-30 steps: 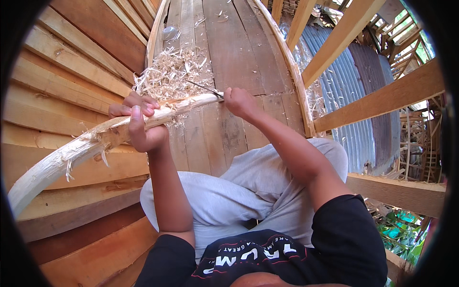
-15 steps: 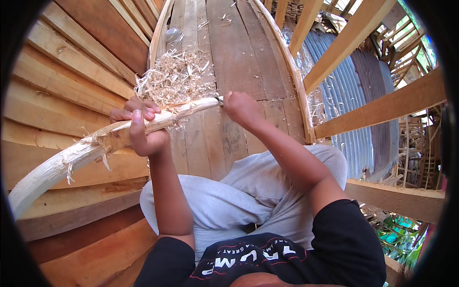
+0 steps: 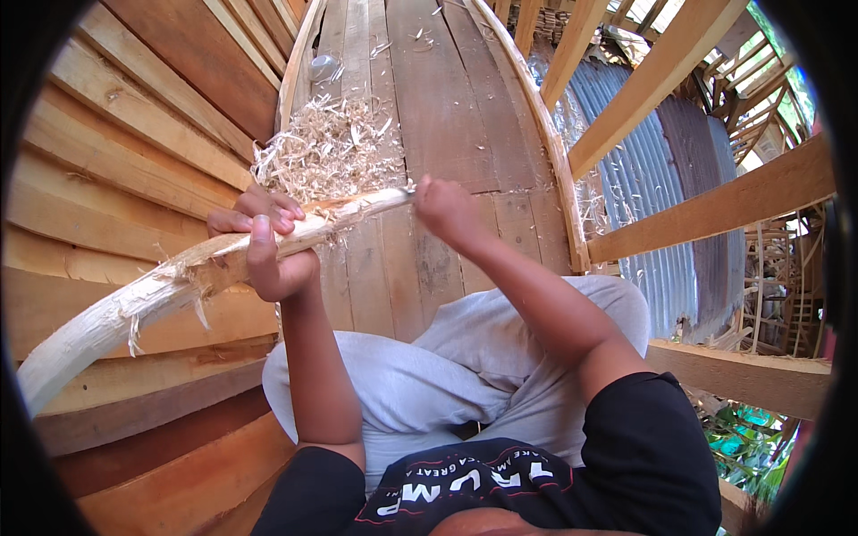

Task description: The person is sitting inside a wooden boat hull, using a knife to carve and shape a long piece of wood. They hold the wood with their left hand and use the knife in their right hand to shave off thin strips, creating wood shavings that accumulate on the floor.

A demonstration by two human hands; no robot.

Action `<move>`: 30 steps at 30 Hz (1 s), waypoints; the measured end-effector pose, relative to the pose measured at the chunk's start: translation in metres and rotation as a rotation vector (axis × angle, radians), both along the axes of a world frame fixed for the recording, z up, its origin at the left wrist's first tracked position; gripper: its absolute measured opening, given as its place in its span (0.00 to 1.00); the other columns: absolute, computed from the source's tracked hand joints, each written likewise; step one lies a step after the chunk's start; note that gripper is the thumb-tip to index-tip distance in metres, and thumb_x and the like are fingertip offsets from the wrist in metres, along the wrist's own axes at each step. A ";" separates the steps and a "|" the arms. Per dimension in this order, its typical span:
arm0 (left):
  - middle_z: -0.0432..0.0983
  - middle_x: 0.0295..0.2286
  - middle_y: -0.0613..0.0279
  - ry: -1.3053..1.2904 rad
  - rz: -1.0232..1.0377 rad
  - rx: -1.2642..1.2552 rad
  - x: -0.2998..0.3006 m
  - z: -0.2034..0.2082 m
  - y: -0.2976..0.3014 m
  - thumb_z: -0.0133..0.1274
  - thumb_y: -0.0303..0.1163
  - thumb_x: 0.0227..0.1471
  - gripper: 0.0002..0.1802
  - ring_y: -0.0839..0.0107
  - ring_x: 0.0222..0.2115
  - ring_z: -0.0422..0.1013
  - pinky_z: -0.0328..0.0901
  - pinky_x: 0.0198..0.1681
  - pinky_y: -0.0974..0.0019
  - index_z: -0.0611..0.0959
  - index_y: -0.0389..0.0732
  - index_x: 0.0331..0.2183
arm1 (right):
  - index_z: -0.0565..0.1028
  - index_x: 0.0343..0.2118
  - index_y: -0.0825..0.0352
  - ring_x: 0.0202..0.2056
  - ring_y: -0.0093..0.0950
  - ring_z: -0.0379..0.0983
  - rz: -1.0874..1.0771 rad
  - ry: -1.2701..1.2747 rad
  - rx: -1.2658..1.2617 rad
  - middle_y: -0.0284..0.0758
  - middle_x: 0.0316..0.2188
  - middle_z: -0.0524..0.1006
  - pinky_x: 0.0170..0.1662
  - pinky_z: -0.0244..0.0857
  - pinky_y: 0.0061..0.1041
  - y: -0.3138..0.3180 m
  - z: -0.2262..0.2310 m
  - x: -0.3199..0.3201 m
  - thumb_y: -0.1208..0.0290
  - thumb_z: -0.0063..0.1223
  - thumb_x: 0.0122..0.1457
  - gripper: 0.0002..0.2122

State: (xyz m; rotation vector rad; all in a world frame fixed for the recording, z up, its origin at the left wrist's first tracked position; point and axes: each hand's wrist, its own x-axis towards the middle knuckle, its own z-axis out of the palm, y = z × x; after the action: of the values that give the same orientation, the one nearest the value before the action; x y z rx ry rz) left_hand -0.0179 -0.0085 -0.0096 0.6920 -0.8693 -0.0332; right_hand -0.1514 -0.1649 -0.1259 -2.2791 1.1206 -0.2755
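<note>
A long, pale wooden pole (image 3: 112, 323), peeled and rough with curled slivers, slants from the lower left up toward the middle of the floor. My left hand (image 3: 277, 255) is closed around it, thumb on the near side and fingers over the far side. At the pole's far right end my right hand (image 3: 447, 213) is closed in a fist, slightly blurred. A small knife (image 3: 410, 190) shows only as a short dark bit of blade between that fist and the pole's tip; its handle is hidden in my fingers.
Wood shavings (image 3: 335, 147) lie heaped on the plank floor (image 3: 442, 98) just beyond the pole. A small clear cup (image 3: 323, 67) stands farther off. Stacked boards form a wall (image 3: 134, 116) on my left; wooden rails (image 3: 715, 201) and corrugated metal sheets (image 3: 652, 188) are on the right.
My right hand has shifted slightly down and toward me at the pole's tip. The pole's tip sits a little lower; my left hand keeps its grip.
</note>
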 end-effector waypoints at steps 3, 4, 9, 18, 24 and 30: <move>0.61 0.14 0.65 0.014 0.023 0.005 0.001 -0.002 0.002 0.47 0.28 0.44 0.08 0.76 0.19 0.59 0.62 0.26 0.69 0.65 0.45 0.28 | 0.79 0.26 0.72 0.34 0.49 0.76 -0.042 0.061 0.045 0.52 0.28 0.78 0.41 0.67 0.46 -0.005 -0.009 0.005 0.59 0.30 0.64 0.25; 0.61 0.14 0.65 0.015 0.027 -0.002 0.003 -0.003 0.004 0.48 0.27 0.43 0.09 0.77 0.19 0.59 0.63 0.26 0.69 0.65 0.44 0.28 | 0.79 0.26 0.72 0.33 0.49 0.76 -0.034 0.109 0.070 0.53 0.28 0.77 0.41 0.67 0.46 0.001 -0.003 0.008 0.59 0.30 0.64 0.25; 0.61 0.14 0.64 0.108 0.043 -0.022 0.007 -0.005 0.010 0.48 0.26 0.42 0.10 0.77 0.18 0.60 0.64 0.25 0.69 0.64 0.44 0.27 | 0.78 0.25 0.72 0.33 0.51 0.75 0.075 0.084 0.040 0.53 0.29 0.77 0.41 0.67 0.48 0.025 0.023 0.007 0.59 0.29 0.65 0.26; 0.62 0.15 0.63 0.132 0.077 -0.032 0.014 -0.004 0.005 0.49 0.27 0.43 0.10 0.76 0.17 0.60 0.64 0.25 0.70 0.64 0.43 0.27 | 0.78 0.29 0.71 0.34 0.52 0.73 0.162 -0.065 0.058 0.53 0.29 0.77 0.39 0.65 0.48 0.004 -0.005 0.003 0.60 0.39 0.63 0.19; 0.62 0.15 0.63 0.091 0.015 -0.045 0.015 -0.008 0.010 0.49 0.26 0.43 0.09 0.76 0.18 0.61 0.65 0.24 0.70 0.65 0.42 0.27 | 0.79 0.30 0.70 0.33 0.51 0.74 0.182 0.042 0.024 0.52 0.28 0.77 0.38 0.66 0.48 0.012 0.016 0.000 0.59 0.41 0.62 0.19; 0.62 0.15 0.62 0.058 -0.009 -0.058 0.020 -0.009 0.014 0.49 0.25 0.43 0.09 0.76 0.18 0.61 0.64 0.24 0.70 0.65 0.42 0.27 | 0.79 0.28 0.71 0.30 0.50 0.75 0.268 -0.018 0.008 0.51 0.24 0.77 0.36 0.67 0.46 0.023 0.037 0.003 0.61 0.43 0.61 0.18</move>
State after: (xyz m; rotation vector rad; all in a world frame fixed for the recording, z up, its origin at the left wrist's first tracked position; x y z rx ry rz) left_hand 0.0025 0.0050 -0.0181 0.6299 -0.8144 -0.0359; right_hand -0.1487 -0.1418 -0.0893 -2.3810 0.7932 -0.1842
